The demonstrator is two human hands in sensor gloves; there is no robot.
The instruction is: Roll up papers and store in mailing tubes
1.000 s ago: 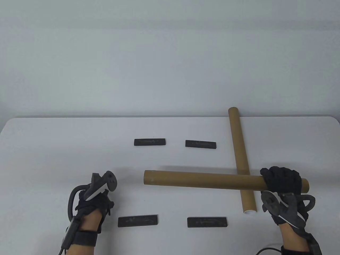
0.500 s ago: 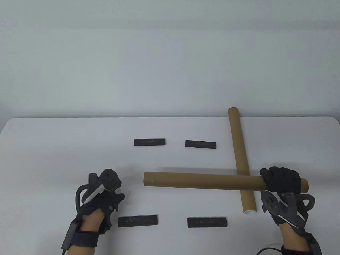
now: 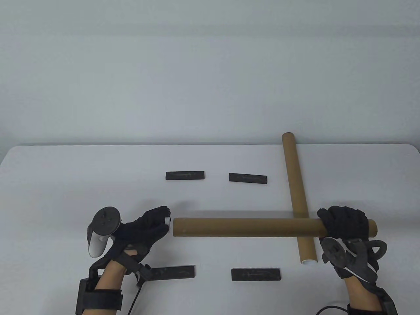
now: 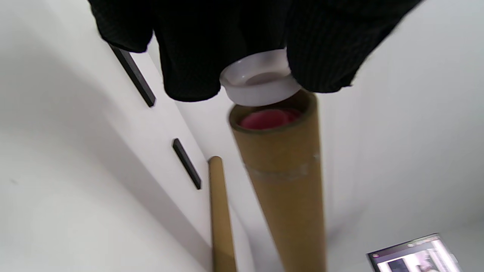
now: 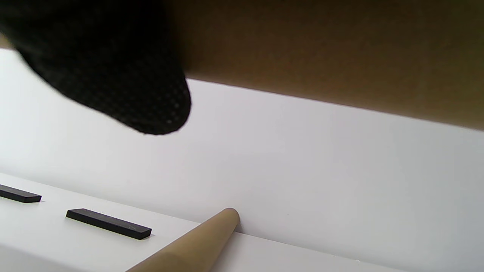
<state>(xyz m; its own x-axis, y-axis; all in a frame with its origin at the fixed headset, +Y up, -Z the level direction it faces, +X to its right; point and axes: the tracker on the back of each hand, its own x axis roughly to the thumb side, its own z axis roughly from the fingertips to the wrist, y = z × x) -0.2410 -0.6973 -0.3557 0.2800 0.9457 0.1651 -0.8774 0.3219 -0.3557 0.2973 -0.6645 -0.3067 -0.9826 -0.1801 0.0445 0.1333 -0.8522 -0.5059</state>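
**Cap arriving at the open tube mouth**

The left hand (image 3: pixel 144 226) is now reaching across to the near end of the held mailing tube (image 3: pixel 249 227), where half a second ago it was hanging back over the counter (image 3: pixel 65 183), well clear of that end. It is pinching a white plastic end cap (image 4: pixel 261 81) between its fingers (image 4: pixel 321 56), and the cap is sitting just at the tube's rim, tilted and not yet pushed in. Inside the mouth something pink-red is showing, likely the rolled paper (image 4: pixel 268 118) already stowed. The right hand (image 3: pixel 344 223) is gripping the tube's far end, holding it off the counter and across the second mailing tube (image 3: pixel 297 190), which is lying there with its near end capped. So the loading looks done and the closing step is beginning; the cap probably needs squaring before pressing.
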